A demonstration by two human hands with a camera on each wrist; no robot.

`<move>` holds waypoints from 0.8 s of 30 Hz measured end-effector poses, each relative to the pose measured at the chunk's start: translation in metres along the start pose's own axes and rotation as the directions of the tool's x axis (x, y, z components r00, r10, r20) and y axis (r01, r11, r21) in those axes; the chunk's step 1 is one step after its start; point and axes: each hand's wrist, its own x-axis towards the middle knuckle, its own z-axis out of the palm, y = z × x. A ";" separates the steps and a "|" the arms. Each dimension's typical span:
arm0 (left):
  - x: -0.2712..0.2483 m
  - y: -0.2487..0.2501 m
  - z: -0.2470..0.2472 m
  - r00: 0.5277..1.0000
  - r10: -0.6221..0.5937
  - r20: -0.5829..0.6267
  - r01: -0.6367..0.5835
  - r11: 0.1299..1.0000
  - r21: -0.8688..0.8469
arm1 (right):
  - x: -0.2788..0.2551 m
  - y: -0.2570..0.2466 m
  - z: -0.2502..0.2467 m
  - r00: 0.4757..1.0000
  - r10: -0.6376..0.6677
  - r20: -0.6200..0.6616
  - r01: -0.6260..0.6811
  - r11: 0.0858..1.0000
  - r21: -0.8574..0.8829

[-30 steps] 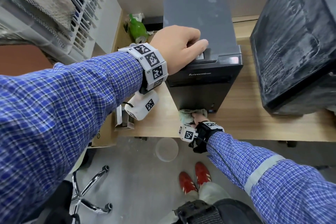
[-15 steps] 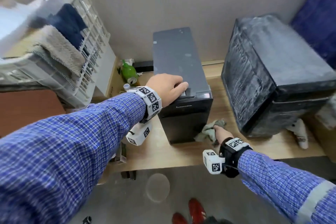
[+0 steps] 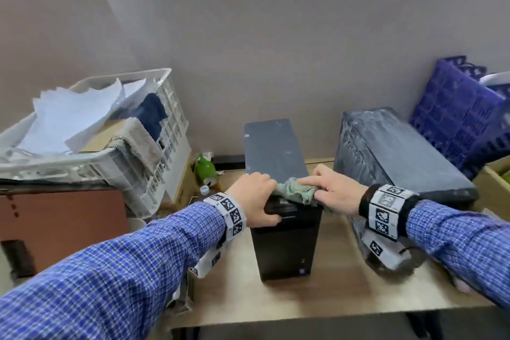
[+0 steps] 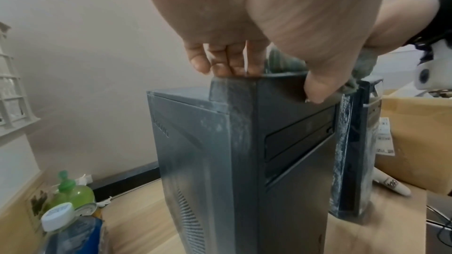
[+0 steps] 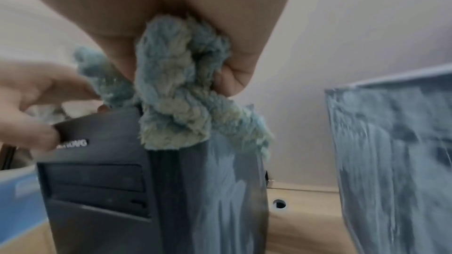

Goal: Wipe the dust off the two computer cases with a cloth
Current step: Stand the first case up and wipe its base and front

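A slim black computer case (image 3: 276,152) stands upright in the middle of the wooden desk (image 3: 345,292). My left hand (image 3: 255,196) grips its front top edge, fingers on the lid and thumb on the front panel (image 4: 315,92). My right hand (image 3: 335,190) holds a crumpled green-blue cloth (image 3: 296,193) and presses it on the front of the lid. In the right wrist view the cloth (image 5: 176,92) hangs over the case's top right corner. A wider, dust-streaked black case (image 3: 397,154) stands to the right, apart from both hands.
A white crate (image 3: 132,171) with papers and towels sits at the left. A green bottle (image 3: 205,168) and a white-capped bottle (image 4: 58,219) stand left of the slim case. A blue crate (image 3: 455,110) leans at the back right, a cardboard box (image 4: 415,142) beside it.
My right hand has lifted the cloth from the desk at the foot of the slim case up onto the front of its lid. The left hand has stayed on the case top. The head view has risen.
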 end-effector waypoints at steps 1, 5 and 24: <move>-0.001 -0.001 -0.002 1.000 -0.012 -0.003 0.012 1.000 -0.017 | 0.005 -0.002 -0.002 0.997 0.005 0.071 0.001 0.997 -0.079; 0.000 -0.010 -0.003 0.996 -0.073 0.060 0.080 0.988 -0.131 | 0.028 -0.012 -0.009 0.978 0.029 0.205 0.014 0.979 -0.206; 0.083 0.007 -0.016 0.926 0.095 0.365 -0.049 0.990 -0.134 | 0.216 0.030 -0.049 0.990 0.113 0.079 -0.085 0.951 -0.299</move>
